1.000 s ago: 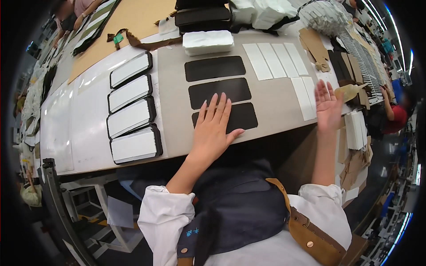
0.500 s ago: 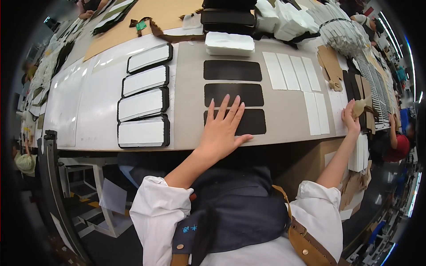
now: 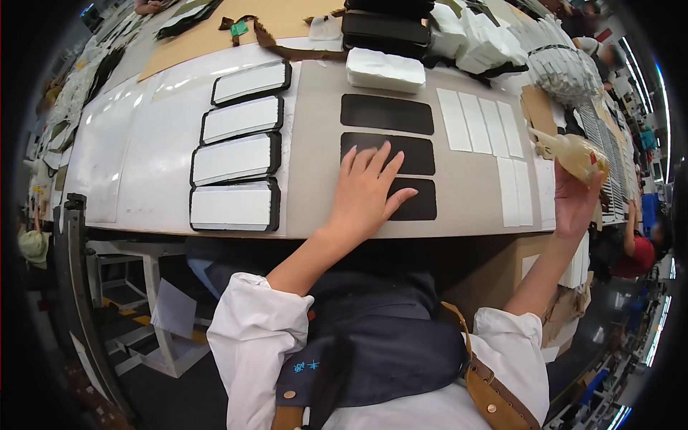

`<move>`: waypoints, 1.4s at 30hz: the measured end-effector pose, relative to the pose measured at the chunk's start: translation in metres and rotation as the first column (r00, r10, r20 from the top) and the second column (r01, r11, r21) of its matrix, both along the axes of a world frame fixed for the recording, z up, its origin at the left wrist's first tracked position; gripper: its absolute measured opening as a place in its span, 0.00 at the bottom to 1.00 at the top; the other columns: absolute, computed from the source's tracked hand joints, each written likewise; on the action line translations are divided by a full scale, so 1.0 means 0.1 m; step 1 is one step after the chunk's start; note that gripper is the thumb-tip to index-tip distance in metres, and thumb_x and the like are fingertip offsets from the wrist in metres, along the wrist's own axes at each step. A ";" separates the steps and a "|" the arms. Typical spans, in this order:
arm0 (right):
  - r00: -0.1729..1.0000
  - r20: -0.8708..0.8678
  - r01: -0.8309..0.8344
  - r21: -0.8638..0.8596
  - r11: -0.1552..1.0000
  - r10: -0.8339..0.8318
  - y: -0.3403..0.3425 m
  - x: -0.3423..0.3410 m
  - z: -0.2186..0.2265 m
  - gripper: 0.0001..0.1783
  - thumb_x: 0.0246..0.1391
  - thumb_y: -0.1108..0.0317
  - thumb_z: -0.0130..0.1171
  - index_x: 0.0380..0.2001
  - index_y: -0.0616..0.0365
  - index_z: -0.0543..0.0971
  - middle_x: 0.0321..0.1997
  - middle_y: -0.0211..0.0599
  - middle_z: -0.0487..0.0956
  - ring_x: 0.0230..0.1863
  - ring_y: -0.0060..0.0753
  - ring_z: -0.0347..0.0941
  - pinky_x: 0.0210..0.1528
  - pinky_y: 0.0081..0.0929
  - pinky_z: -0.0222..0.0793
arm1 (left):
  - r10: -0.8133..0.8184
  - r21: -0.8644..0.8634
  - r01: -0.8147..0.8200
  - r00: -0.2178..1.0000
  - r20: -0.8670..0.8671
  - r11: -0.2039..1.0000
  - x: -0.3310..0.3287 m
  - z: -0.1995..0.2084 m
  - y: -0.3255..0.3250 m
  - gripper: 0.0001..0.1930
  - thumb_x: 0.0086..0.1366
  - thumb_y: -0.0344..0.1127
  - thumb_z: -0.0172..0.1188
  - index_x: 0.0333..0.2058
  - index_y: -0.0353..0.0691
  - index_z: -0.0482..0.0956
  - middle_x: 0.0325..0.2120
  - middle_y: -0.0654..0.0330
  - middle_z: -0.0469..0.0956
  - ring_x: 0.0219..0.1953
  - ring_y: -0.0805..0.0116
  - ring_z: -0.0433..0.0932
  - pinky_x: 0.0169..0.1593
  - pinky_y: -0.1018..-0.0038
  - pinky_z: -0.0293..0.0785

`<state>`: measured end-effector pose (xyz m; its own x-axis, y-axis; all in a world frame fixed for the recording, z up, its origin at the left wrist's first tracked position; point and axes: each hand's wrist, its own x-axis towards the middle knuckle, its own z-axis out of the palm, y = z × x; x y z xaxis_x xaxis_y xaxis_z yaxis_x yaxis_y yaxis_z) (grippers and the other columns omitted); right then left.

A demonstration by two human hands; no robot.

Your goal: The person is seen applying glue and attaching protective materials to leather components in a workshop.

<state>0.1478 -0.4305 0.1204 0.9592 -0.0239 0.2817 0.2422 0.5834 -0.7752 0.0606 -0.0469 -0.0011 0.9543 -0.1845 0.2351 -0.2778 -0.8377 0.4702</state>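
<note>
My left hand (image 3: 369,188), fingers spread, lies flat over the lower two of three black rectangular panels. The far panel (image 3: 387,113) is uncovered; the middle panel (image 3: 416,156) is under my fingertips, and the near panel (image 3: 421,201) is partly hidden by my hand. My right hand (image 3: 577,197) grips a translucent yellowish squeeze bottle (image 3: 584,159) at the table's right side. The bottle is tilted, its narrow nozzle toward the left. White strips (image 3: 476,125) lie side by side between the panels and the bottle, with two more strips (image 3: 514,190) nearer me.
Several black-edged stacks topped with white pieces (image 3: 233,208) form a column on the left. Behind the panels sit a white stack (image 3: 385,70), a black stack (image 3: 383,32) and white bundles (image 3: 491,39). A dark upright metal post (image 3: 75,236) stands left of the table. Other people work nearby.
My right hand has taken hold of the squeeze bottle and raised it, turning its nozzle leftward. My left hand remains over the black panels, its fingers slightly more bent. The view has shifted a little.
</note>
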 end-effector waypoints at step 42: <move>0.914 0.128 0.392 -0.531 0.752 -0.386 1.03 -0.15 -0.69 0.36 0.61 0.54 0.71 0.62 0.62 0.65 0.56 0.40 0.74 0.58 0.33 0.74 0.61 0.34 0.75 | -0.035 0.061 0.031 0.997 0.069 0.998 0.21 -0.01 -0.19 0.39 0.67 0.60 0.62 0.66 0.34 0.69 0.70 0.47 0.63 0.74 0.49 0.57 0.75 0.51 0.50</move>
<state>0.1324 -0.3274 0.0518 0.8976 -0.2378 0.3712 0.3654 -0.0697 -0.9282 0.0815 -0.0658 -0.0017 0.9292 -0.2316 0.2881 -0.3361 -0.8537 0.3978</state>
